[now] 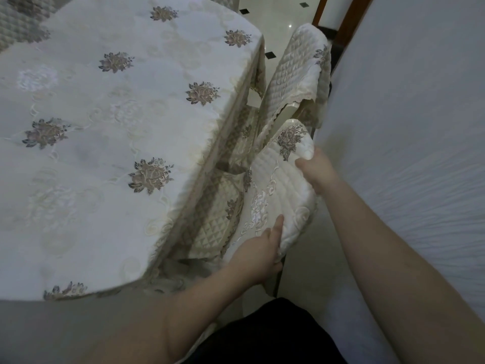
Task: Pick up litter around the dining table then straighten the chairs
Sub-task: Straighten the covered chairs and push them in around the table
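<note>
Between a pale wall (406, 127) and the dining table (105, 127), space is narrow. Nearest, the left hand (262, 256) and the right hand (312, 168) each grip the padded backrest of the near chair (278, 190), fingers curled over its top edge. Probably the chair should slide straight in, both sides pushed evenly. Beyond stands the second chair (299, 72). No litter or container is visible.
</note>
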